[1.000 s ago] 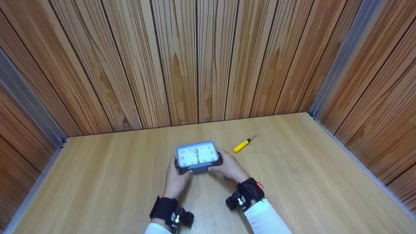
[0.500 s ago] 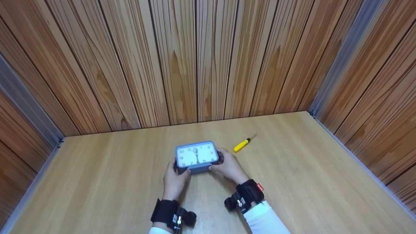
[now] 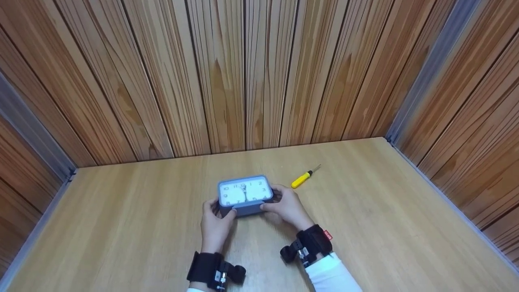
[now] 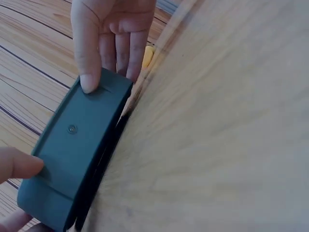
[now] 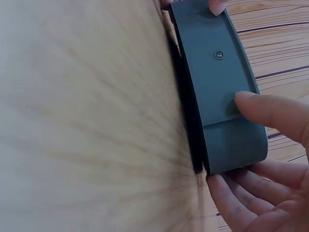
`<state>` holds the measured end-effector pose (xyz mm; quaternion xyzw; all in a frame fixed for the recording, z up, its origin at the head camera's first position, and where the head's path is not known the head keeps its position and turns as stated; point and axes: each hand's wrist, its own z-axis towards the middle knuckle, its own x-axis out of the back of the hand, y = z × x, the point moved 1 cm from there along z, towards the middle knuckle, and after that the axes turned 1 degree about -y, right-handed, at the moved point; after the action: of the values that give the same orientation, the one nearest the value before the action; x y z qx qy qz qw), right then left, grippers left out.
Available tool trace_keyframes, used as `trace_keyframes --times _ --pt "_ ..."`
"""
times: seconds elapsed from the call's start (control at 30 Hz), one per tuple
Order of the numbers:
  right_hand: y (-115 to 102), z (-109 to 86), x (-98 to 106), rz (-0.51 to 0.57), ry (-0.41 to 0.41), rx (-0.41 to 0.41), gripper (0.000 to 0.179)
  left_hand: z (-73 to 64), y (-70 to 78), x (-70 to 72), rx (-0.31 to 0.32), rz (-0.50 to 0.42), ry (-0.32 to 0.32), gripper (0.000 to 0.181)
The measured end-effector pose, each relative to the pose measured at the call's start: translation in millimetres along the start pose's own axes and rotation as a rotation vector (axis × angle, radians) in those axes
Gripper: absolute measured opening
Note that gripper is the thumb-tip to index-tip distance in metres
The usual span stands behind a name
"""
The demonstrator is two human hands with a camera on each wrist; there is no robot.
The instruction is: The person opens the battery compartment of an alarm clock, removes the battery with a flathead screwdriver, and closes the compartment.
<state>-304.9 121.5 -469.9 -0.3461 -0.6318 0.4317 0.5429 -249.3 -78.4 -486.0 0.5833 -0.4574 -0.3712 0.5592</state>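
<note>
A rectangular blue-grey clock with a white numbered face lies face up, close over the middle of the table, its bottom side turned toward me. My left hand grips its left end, thumb on the bottom side and fingers at the end. At the other end my right hand holds it the same way, thumb pressed on the bottom side and fingers curled around the end. Both wrist views show that side with a small screw in its middle.
A yellow-handled screwdriver lies on the table to the right of the clock, its tip pointing away to the right. Wood-panelled walls close off the back and both sides.
The clock has shifted very slightly left, both hands still gripping its ends. The left thumb has slid a little left along the bottom side. The screwdriver has stayed put.
</note>
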Motion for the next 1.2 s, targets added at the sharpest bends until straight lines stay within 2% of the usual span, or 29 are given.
trace_keyframes --times 0.1,0.37,0.5,0.6,0.83,0.97,1.2 --pt "-2.8 -0.7 3.0 0.021 0.01 -0.014 0.068 -1.1 2.2 1.4 -0.016 0.004 0.012 0.061" --pt "-12.1 -4.2 8.0 0.017 0.048 0.033 0.066 -4.2 11.9 7.9 -0.048 0.0 0.012 0.06" --pt "-15.8 -7.3 10.1 0.059 0.028 -0.009 0.071 -5.2 14.6 9.4 -0.048 -0.018 0.004 0.063" --pt "-16.9 -7.8 11.4 0.068 -0.001 -0.011 0.07 -3.6 15.8 9.5 -0.038 -0.016 -0.009 0.065" --pt "-17.4 -3.7 10.5 0.042 -0.051 0.075 0.066 1.2 19.1 13.8 -0.007 -0.02 -0.059 0.074" --pt "-17.2 -3.4 11.8 0.031 -0.031 0.104 0.064 1.3 19.0 14.2 -0.024 -0.024 -0.074 0.076" --pt "-16.9 -4.3 11.5 0.017 -0.033 0.085 0.064 0.2 16.2 14.9 -0.102 -0.066 -0.017 0.061"
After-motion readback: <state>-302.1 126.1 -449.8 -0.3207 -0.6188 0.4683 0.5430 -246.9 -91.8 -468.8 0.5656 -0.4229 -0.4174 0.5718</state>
